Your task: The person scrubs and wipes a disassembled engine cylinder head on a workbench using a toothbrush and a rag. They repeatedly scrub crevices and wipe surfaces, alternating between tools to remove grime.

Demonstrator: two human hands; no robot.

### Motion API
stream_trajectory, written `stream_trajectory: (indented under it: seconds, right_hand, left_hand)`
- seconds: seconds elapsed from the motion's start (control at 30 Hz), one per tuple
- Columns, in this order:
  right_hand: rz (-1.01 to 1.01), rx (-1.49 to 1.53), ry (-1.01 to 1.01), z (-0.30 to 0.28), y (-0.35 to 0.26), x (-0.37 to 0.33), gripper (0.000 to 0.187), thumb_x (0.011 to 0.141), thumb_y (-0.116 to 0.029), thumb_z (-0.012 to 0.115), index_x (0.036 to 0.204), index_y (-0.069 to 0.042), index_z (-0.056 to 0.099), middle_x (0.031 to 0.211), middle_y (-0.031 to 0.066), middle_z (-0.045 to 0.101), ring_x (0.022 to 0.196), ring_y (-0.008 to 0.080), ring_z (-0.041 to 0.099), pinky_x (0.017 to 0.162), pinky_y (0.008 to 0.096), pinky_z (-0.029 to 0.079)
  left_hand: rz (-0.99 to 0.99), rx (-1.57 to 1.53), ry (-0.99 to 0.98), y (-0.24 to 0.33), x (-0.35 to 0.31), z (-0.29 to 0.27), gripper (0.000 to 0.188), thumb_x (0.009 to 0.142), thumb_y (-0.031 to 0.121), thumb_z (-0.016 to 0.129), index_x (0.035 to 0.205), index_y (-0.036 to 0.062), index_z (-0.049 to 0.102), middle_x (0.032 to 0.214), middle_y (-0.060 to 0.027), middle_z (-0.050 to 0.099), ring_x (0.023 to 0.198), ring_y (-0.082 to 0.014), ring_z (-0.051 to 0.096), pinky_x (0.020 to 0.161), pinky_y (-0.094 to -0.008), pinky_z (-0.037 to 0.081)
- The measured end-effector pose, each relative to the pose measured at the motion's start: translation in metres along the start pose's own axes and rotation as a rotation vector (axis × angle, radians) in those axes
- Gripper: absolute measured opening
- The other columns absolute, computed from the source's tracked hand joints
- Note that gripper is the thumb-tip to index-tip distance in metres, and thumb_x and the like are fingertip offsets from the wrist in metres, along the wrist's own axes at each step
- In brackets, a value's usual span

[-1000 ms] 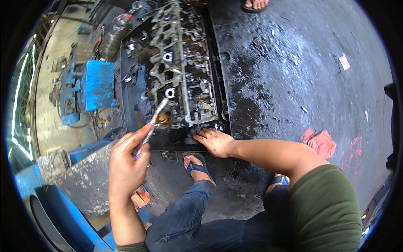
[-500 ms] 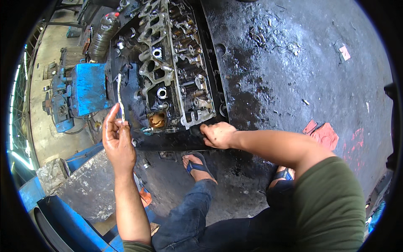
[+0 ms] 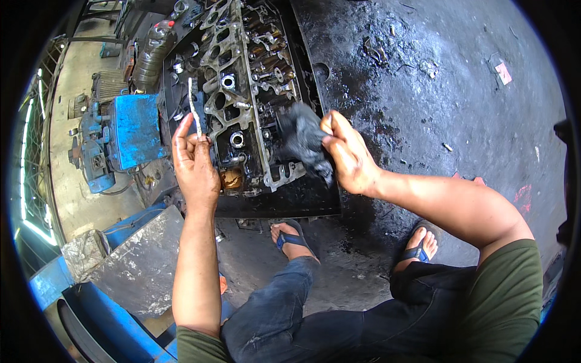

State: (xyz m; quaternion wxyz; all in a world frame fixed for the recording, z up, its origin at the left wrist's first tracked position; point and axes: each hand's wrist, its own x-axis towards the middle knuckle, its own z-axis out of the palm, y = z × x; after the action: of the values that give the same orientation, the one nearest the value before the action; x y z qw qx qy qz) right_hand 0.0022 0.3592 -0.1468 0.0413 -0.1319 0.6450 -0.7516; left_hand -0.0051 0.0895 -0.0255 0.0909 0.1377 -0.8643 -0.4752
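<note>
My left hand (image 3: 198,172) pinches a thin, whitish, stick-like strip (image 3: 193,107) upright between thumb and fingers, over the left side of a metal cylinder head (image 3: 250,130). A dark, oily rag (image 3: 304,140) hangs from my right hand (image 3: 352,156), whose fingers are closed on its edge. The rag is smeared by motion and covers part of the cylinder head's right side. The cylinder head lies in a black tray (image 3: 272,206) with its valve gear and ports facing up.
A blue machine (image 3: 136,130) with a motor stands left of the tray, near a large dark plastic bottle (image 3: 152,55) with a red cap. Blue metalwork (image 3: 115,323) is at lower left. The oil-stained floor (image 3: 460,121) spreads to the right, with my sandalled feet below the tray.
My right hand has lifted the dark rag from the tray's near edge, moving up and right. The left hand, still holding the strip, has shifted slightly up and right.
</note>
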Motion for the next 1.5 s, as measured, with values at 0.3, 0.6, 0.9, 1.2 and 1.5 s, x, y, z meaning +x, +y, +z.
stream_trajectory:
  seconds: [0.3, 0.6, 0.9, 1.2, 1.5]
  right_hand:
    - [0.089, -0.489, -0.128, 0.043, 0.017, 0.062, 0.042, 0.104, -0.039, 0.065, 0.123, -0.004, 0.054, 0.126, 0.0263, 0.059, 0.124, 0.0455, 0.059, 0.106, 0.0554, 0.048]
    - [-0.051, -0.662, -0.409, 0.048, 0.033, 0.078, 0.044, 0.097, -0.034, 0.071, 0.129, -0.006, 0.057, 0.127, 0.0240, 0.060, 0.108, 0.0430, 0.070, 0.093, 0.0523, 0.058]
    - [0.756, -0.008, 0.131, 0.064, 0.045, 0.085, 0.055, 0.107, -0.040, 0.051, 0.128, 0.009, 0.061, 0.122, 0.0319, 0.070, 0.116, 0.0424, 0.068, 0.104, 0.0469, 0.053]
    - [0.581, 0.302, 0.232, 0.001, 0.053, 0.069, 0.032, 0.097, -0.028, 0.056, 0.114, -0.002, 0.061, 0.097, 0.0080, 0.065, 0.091, 0.0167, 0.058, 0.083, 0.0344, 0.050]
    - [0.116, -0.161, -0.195, 0.039, 0.045, 0.057, 0.044, 0.109, -0.035, 0.058, 0.140, -0.004, 0.060, 0.122, 0.0238, 0.071, 0.114, 0.0365, 0.070, 0.100, 0.0439, 0.056]
  left_hand:
    - [-0.091, 0.060, -0.032, 0.005, 0.000, 0.004, 0.044, 0.109, 0.002, 0.057, 0.152, 0.0066, 0.051, 0.092, 0.0060, 0.055, 0.080, -0.0005, 0.046, 0.073, -0.0171, 0.039]
    - [-0.157, 0.050, -0.033, 0.008, 0.000, 0.005, 0.045, 0.109, 0.001, 0.057, 0.153, 0.0068, 0.050, 0.089, 0.0076, 0.051, 0.076, 0.0002, 0.042, 0.067, -0.0172, 0.034]
    - [-0.079, 0.123, -0.052, 0.004, 0.002, 0.006, 0.044, 0.108, 0.001, 0.057, 0.151, 0.0071, 0.052, 0.090, 0.0076, 0.049, 0.078, -0.0009, 0.041, 0.070, -0.0182, 0.036]
    - [-0.061, 0.095, -0.059, 0.000, 0.002, 0.004, 0.043, 0.109, 0.002, 0.057, 0.151, 0.0075, 0.052, 0.088, 0.0071, 0.049, 0.078, -0.0018, 0.041, 0.072, -0.0191, 0.037]
    - [-0.104, 0.022, -0.070, 0.003, 0.002, 0.005, 0.044, 0.109, 0.003, 0.056, 0.152, 0.0082, 0.050, 0.087, 0.0082, 0.050, 0.075, -0.0002, 0.039, 0.066, -0.0183, 0.034]
